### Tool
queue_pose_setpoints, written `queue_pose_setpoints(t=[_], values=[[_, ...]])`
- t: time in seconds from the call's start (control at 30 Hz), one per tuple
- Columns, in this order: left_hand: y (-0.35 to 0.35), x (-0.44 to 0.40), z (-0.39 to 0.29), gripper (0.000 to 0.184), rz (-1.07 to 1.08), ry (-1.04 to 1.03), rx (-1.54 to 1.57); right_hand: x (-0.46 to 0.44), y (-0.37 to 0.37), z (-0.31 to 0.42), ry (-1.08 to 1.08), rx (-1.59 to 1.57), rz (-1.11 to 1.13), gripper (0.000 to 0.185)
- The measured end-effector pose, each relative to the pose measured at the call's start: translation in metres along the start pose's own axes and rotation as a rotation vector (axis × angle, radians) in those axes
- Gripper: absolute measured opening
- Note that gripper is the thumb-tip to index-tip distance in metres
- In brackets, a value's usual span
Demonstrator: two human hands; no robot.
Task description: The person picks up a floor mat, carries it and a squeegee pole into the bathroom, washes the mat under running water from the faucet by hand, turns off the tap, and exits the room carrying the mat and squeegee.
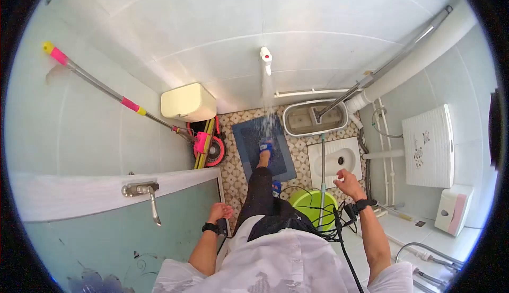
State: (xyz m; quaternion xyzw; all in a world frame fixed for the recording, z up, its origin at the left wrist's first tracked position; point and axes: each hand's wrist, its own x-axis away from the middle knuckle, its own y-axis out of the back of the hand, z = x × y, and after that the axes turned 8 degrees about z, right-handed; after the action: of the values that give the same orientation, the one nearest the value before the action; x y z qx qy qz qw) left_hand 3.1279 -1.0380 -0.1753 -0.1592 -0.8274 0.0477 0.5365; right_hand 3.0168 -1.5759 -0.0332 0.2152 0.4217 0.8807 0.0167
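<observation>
In the head view, the left hand (222, 212) is held half-open beside the door (95, 191); the right hand (349, 184) is loosely curled, also half-open, near the glossy ceramic squat toilet (339, 147). Water is poured from the white faucet (266, 62) onto the rectangular mat (246, 147).

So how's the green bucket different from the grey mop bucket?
Colour: the lime-green bucket is bright green, while the mop bucket is grey with a pale rim.
Shape: the lime-green bucket looks round; the mop bucket is a long oval.
View: black cables partly hide the lime-green bucket, but none cross the mop bucket.
Both have open tops.
</observation>
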Motion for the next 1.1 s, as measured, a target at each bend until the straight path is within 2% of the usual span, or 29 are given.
queue_pose_setpoints(t=[0.07,0.2,0.27,0.3,0.37,0.4,0.5,0.6,0.7,0.8,0.87,0.97,1.0,1.1], values=[[-0.01,0.019,-0.018,0.019,-0.112,-0.016,0.146,0.013,-0.009,-0.009,-0.131,-0.122,0.004,0.032],[0.0,0.006,-0.037,0.019,-0.049,-0.138,0.109,0.031,-0.012,-0.016,-0.194,-0.168,-0.075,0.032],[0.012,-0.012,-0.054,0.014,-0.018,0.01,0.224,0.037,-0.019,-0.02,-0.261,-0.344,-0.059,0.03],[0.015,-0.015,-0.058,0.014,-0.019,0.022,0.203,0.042,-0.026,-0.024,-0.278,-0.36,-0.064,0.03],[0.003,-0.02,-0.082,0.015,-0.035,0.039,-0.059,0.048,-0.044,-0.04,-0.229,-0.342,-0.081,0.028],[-0.029,0.007,-0.097,0.014,-0.074,-0.053,-0.043,0.055,-0.045,-0.038,-0.242,-0.344,-0.078,0.026],[-0.032,-0.009,-0.103,0.014,-0.05,0.01,-0.115,0.077,-0.063,-0.04,-0.356,-0.404,-0.072,0.03],[-0.068,0.003,-0.113,0.014,-0.049,-0.006,-0.216,0.101,-0.078,-0.025,-0.411,-0.565,-0.072,0.023],[-0.066,-0.014,-0.094,0.014,0.054,-0.028,-0.252,0.122,-0.125,-0.029,-0.464,-0.836,-0.085,0.018],[-0.07,-0.032,-0.074,0.013,0.009,0.036,-0.313,0.148,-0.151,-0.004,-0.497,-1.01,-0.008,0.018],[-0.067,-0.049,-0.056,0.012,0.013,0.086,-0.28,0.177,-0.162,0.001,-0.538,-0.934,0.009,0.018],[-0.04,-0.105,-0.012,0.011,0.026,0.135,-0.301,0.223,-0.171,0.004,-0.713,-0.764,-0.089,0.02],[-0.026,-0.133,0.006,0.01,0.035,0.144,-0.368,0.237,-0.181,0.002,-0.77,-0.891,-0.207,0.019],[0.013,-0.208,0.061,0.009,-0.021,0.259,-0.278,0.301,-0.22,-0.023,-1.066,-0.803,-0.243,0.017]])
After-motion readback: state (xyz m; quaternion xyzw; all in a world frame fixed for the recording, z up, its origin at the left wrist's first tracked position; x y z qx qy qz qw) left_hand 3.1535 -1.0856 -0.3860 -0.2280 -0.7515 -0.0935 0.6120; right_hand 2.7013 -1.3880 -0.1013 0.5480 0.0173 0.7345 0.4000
